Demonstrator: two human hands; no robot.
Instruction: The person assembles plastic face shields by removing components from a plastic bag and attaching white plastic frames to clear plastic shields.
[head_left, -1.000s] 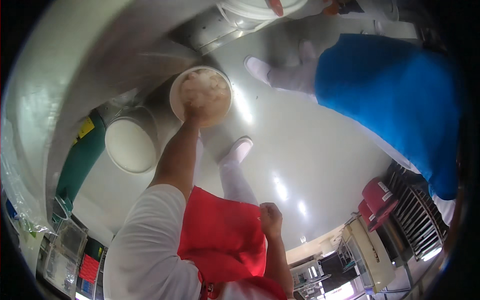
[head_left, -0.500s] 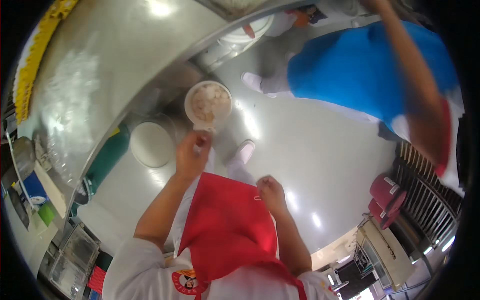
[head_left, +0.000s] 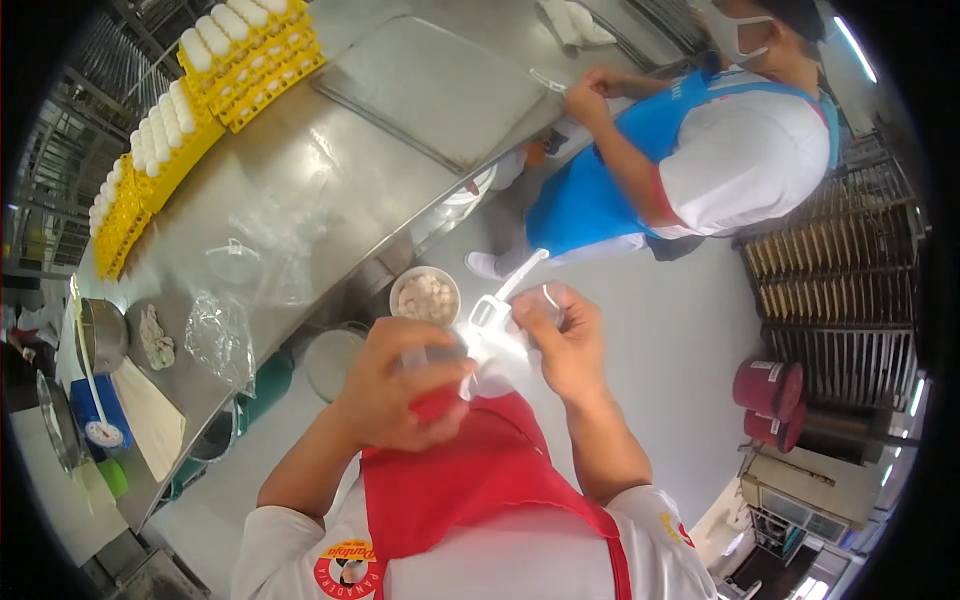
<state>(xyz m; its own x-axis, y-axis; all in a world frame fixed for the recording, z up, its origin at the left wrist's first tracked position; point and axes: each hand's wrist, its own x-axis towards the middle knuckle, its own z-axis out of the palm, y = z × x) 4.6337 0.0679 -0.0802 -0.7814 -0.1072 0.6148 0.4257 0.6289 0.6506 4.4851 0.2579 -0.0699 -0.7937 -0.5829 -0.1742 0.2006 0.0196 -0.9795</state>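
A thin white and clear plastic piece (head_left: 487, 313), with a narrow strip and a small loop, hangs in front of my red apron. My right hand (head_left: 572, 340) pinches it between thumb and bent fingers, and a white curved bit shows at the thumb. Close by on the left is my left hand (head_left: 405, 385), its fingers curved and smeared by motion; whether it grips the plastic cannot be made out. Beyond my hands, a white bucket (head_left: 398, 297) of pale lumps stands on the floor.
A steel table (head_left: 330, 225) on the left bears yellow egg trays (head_left: 262, 95), crumpled clear plastic (head_left: 220, 335) and a flat metal tray (head_left: 430, 85). A person in a blue apron (head_left: 590, 195) stands at its far side. Maroon buckets (head_left: 768, 388) and a rack (head_left: 830, 285) are on the right.
Both my hands have risen and come closer together, with the plastic piece now between them. The view has tilted up, bringing egg trays and more of the co-worker into sight.
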